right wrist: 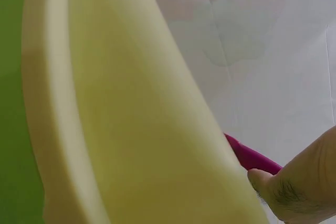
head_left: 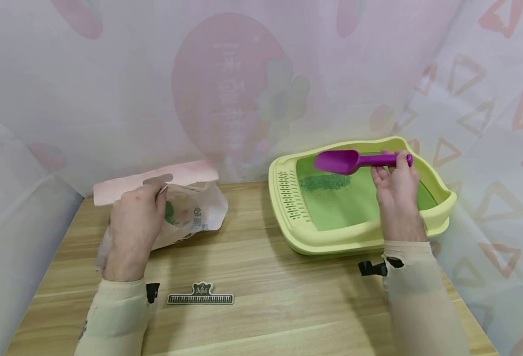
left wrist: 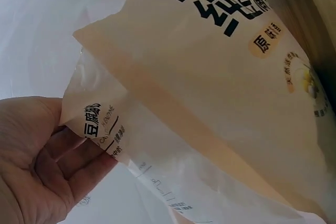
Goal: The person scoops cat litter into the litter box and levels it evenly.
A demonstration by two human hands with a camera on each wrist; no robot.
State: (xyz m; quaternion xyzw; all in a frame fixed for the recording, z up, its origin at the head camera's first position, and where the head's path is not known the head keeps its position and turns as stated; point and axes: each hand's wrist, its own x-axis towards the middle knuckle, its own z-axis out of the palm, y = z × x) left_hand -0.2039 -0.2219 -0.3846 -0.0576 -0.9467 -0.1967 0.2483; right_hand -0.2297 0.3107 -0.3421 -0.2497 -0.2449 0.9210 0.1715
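My left hand [head_left: 136, 217] pinches the top edge of a pale printed bag [head_left: 210, 207], which lies on its side with its mouth open. Green granules [head_left: 169, 212] show inside it. In the left wrist view, the thumb and fingers grip a corner of the bag [left wrist: 199, 103]. Above the litter tray [head_left: 346, 243], my right hand [head_left: 397, 193] holds a purple scoop [head_left: 339, 161] by its handle, bowl pointing left. The tray is yellow-green, with a slotted panel on its left side. A small patch of green granules [head_left: 325, 182] lies on its floor.
A black-and-white bag clip [head_left: 201, 295] with piano-key markings lies on the wooden table [head_left: 279, 306], near the left forearm. Printed pale sheeting [head_left: 132, 99] rises behind the table and along both sides. The tray stands close to the back right.
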